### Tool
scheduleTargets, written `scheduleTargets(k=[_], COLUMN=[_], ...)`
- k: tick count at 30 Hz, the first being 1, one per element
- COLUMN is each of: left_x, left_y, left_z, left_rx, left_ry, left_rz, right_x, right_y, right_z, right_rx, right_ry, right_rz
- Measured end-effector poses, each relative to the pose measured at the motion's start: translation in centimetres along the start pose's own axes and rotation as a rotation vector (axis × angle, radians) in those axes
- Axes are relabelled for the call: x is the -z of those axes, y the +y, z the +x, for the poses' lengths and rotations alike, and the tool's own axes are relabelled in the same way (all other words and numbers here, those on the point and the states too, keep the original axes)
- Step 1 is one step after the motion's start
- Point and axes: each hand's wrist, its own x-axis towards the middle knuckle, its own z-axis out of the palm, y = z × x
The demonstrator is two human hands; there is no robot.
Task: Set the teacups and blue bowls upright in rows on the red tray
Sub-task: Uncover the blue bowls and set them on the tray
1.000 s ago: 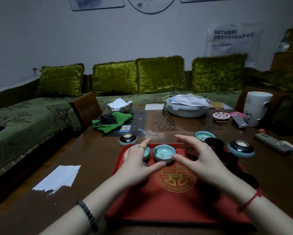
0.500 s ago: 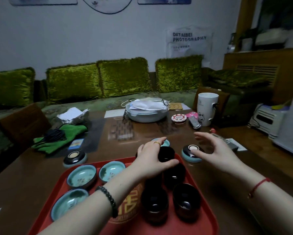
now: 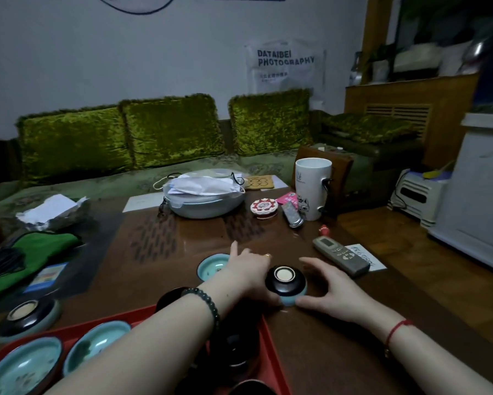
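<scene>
An upside-down blue bowl with a black underside and pale foot ring (image 3: 286,284) sits on the brown wooden worktop (image 3: 182,238), just right of the red tray (image 3: 271,352). The left hand (image 3: 251,276) reaches across, its grip cupped against the bowl's left side, forefinger pointing far. The right hand (image 3: 329,287) presses the bowl's right side, grip curved around it, thumb near. An upright blue bowl (image 3: 212,266) lies just left and far of the left hand. Two upright blue bowls (image 3: 95,344) rest on the tray's near left. A white wall sheet (image 3: 285,64) reads "DATAIBEI PHOTOGRAPHY".
</scene>
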Motion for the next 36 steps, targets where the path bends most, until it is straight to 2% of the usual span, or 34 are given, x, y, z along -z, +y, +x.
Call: scheduleTargets(k=[4,12,22,26,31,36], left_x=[-0.2,-0.2,3.6,4.4,4.4,3.9], left_y=[0.4,-0.1,-1.9,-3.0,-4.8,-6.3], left_z=[1.2,0.5,-5.1,-8.5,-13.2,-17.5], left_rx=[-0.029,-0.066,-0.105,-0.11,-0.103,-0.14], left_ry=[-0.038,0.065,0.32,0.403,0.451,0.514], left_rz=[0.031,-0.044,-0.527,-0.826,-0.947,-1.127], right_x=[-0.8,-0.7,2.4,2.3,1.2,0.0], right_y=[0.7,0.8,-5.0,-8.5,-12.9,-17.5], right_z=[0.9,0.5,-2.9,-4.0,-5.0,-6.0], right_rx=[0.048,0.093,0.168,0.206,0.228,0.215], right_ry=[-0.021,0.035,0.164,0.186,0.184,0.101], right_rz=[-0.021,0.02,0.209,0.314,0.299,0.498])
